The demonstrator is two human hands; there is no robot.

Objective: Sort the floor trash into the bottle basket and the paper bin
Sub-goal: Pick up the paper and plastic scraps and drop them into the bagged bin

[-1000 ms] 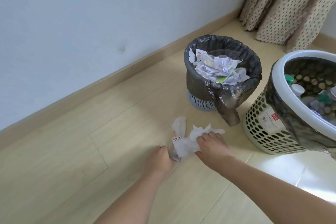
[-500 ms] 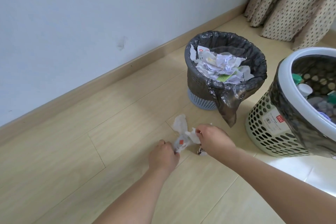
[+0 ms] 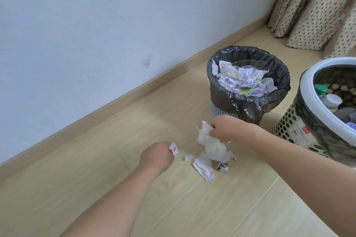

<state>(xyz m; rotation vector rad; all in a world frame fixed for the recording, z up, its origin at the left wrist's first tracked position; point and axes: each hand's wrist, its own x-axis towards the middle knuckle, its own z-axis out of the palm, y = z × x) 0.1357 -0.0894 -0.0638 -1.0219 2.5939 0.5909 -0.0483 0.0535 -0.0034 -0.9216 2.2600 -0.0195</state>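
The bottle basket (image 3: 308, 121) stands just right of the paper bin (image 3: 248, 82), which is heaped with crumpled sheets. In front of the bin, your right hand (image 3: 225, 131) pinches a white crumpled paper (image 3: 210, 144), and your left hand (image 3: 156, 158) grips a small red-marked scrap (image 3: 174, 148) nearby.

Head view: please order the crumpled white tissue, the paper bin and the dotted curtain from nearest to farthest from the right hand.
1. Crumpled white tissue: pinched by the right hand.
2. Paper bin: on the floor just beyond the hand.
3. Dotted curtain: far corner, upper right.
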